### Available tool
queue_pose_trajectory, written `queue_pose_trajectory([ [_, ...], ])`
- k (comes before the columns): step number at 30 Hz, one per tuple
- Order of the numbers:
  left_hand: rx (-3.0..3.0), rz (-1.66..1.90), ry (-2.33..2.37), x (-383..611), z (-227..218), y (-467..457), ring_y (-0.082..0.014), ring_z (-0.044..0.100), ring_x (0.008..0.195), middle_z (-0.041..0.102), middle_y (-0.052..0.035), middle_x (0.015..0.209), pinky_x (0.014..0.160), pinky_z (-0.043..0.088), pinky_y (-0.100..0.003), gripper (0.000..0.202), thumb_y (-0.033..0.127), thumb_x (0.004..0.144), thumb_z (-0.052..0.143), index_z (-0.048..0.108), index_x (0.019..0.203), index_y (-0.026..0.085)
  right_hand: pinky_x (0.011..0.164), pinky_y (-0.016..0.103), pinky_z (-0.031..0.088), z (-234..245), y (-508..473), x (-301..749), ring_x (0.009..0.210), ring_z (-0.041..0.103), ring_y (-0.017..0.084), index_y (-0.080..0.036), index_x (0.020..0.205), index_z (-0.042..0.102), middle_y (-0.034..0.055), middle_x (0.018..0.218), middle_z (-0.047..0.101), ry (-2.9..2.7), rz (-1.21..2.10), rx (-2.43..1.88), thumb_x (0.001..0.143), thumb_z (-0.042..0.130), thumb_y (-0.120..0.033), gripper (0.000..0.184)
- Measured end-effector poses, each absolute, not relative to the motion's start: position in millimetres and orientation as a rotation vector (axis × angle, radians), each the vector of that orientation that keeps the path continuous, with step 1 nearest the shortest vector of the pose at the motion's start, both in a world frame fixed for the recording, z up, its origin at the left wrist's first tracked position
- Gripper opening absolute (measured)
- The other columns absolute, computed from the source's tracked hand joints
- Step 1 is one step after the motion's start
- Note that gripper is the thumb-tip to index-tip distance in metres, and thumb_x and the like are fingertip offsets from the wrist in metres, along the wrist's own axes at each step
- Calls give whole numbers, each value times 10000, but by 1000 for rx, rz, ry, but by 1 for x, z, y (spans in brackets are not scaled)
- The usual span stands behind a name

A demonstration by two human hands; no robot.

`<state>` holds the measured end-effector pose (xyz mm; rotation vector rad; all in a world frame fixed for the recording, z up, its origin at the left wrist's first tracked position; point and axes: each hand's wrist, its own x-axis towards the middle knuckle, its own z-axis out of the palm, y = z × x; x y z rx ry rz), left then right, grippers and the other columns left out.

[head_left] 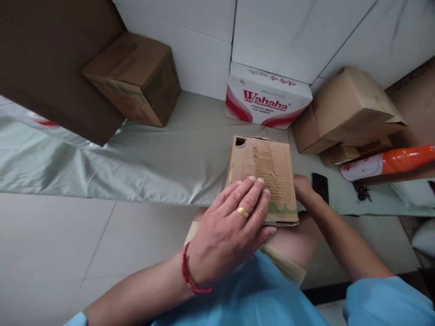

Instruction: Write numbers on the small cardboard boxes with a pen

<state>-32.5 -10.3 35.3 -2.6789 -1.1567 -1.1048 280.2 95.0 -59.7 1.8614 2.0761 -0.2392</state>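
A small brown cardboard box [263, 167] with printed text stands in front of me on my lap, its near end toward my body. My left hand [234, 226], with a gold ring and a red wrist cord, lies flat on the box's near face, fingers stretched out. My right hand [303, 190] grips the box's right edge; only the thumb and part of the palm show, the fingers are hidden behind the box.
A pale green plastic sheet [102, 158] covers the floor ahead. On it stand a brown carton [136, 77], a white and red Wahaha carton [267, 97] and opened cartons [346, 111]. A black phone [320, 186], keys [362, 192] and an orange and white bottle [390, 164] lie right.
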Motion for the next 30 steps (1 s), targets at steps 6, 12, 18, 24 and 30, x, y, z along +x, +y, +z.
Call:
queue_pose_trajectory([
  [6,-2665,-1050,-1163,-35,41,-13,-319,670,1408,703,-191,1497,1185,552,-448,498,452,1122,542,699,1377,54,685,344,448,-19,113,292,738,696,276,-207,879,718,131,739,730,2026,-115,2044,853,722,-257,56],
  [12,-2646,-1095,-1144,-34,36,-11,-320,684,1388,722,-173,1474,1152,562,-455,497,457,1131,523,711,1354,55,522,346,262,91,120,277,477,358,142,-289,721,594,-6,536,505,2517,-802,3054,835,649,-361,145],
  [18,-2669,-1151,-1147,-33,33,-11,-336,663,1419,701,-194,1497,1170,561,-473,462,415,1118,555,702,1366,54,430,272,185,145,102,160,461,422,82,-225,901,715,6,706,706,2867,-1952,2256,824,762,-276,103],
  [24,-2740,-1134,-1205,-34,33,-17,-351,597,1500,650,-230,1549,1241,520,-507,481,406,1098,593,666,1426,63,454,201,254,103,138,112,497,397,63,-216,755,594,-69,605,448,2839,-2067,1932,875,768,-329,240],
  [30,-2739,-1139,-1173,-33,33,-14,-355,616,1478,654,-221,1547,1223,539,-499,462,362,1112,557,668,1416,33,462,211,276,82,150,126,484,347,82,-229,702,540,-53,596,377,2878,-2080,2078,944,687,-409,336],
])
